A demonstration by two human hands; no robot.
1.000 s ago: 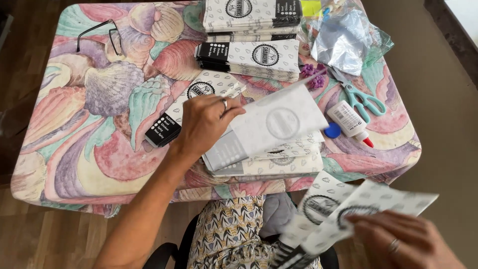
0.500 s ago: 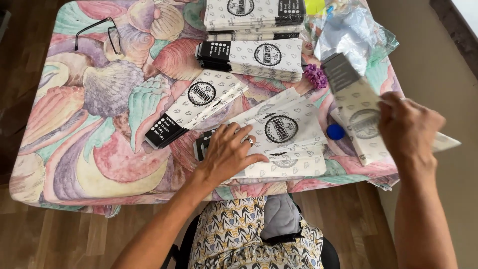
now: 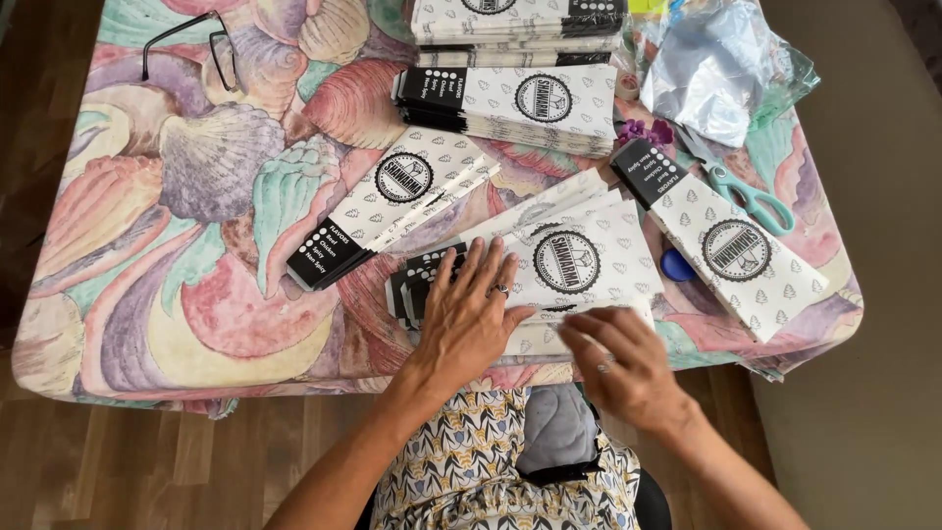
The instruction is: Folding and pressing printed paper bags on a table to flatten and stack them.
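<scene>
Flat white paper sleeves w/ black round emblem & black end band: two stacks (image 3: 520,98) at far edge of shell-print worktop (image 3: 196,275), one small pile (image 3: 392,201) lying diagonal at centre, single one (image 3: 726,245) diagonal at right beside teal scissors (image 3: 751,201). Fanned pile of white sleeves (image 3: 579,260) nearest the person. Left hand (image 3: 471,314) flat, fingers spread, pressing on that pile. Right hand (image 3: 618,363) loosely curled, fingertips touching pile's near edge; holds nothing as far as visible.
</scene>
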